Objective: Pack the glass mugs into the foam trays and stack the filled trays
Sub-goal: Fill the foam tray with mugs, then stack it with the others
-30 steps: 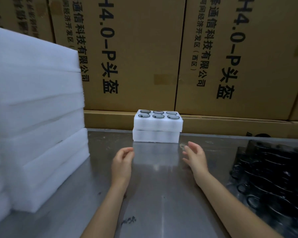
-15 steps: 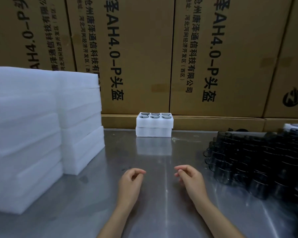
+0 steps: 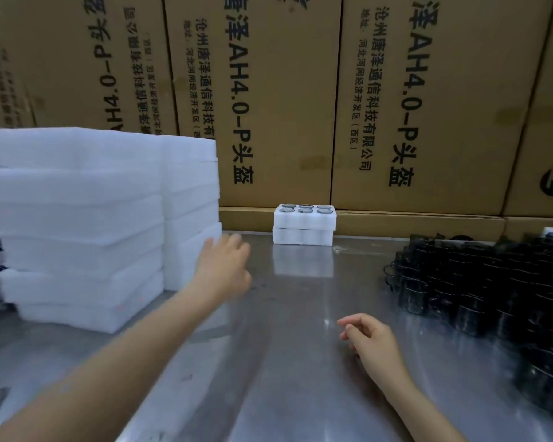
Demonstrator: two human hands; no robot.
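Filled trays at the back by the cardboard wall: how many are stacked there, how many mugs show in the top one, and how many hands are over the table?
Filled foam trays: 2, one on the other
Mugs showing in the top tray: 6
Hands: 2, left hand and right hand
Total: 10

Two bare forearms and hands were seen from above.

No sleeve was worn on either arm as far as the frame's lower edge. The left hand [image 3: 222,266] was blurred, so its fingers could not be made out clearly. The right hand [image 3: 369,338] was sharper; short, unpainted nails were shown on it. No ring, watch, glove or band was visible.
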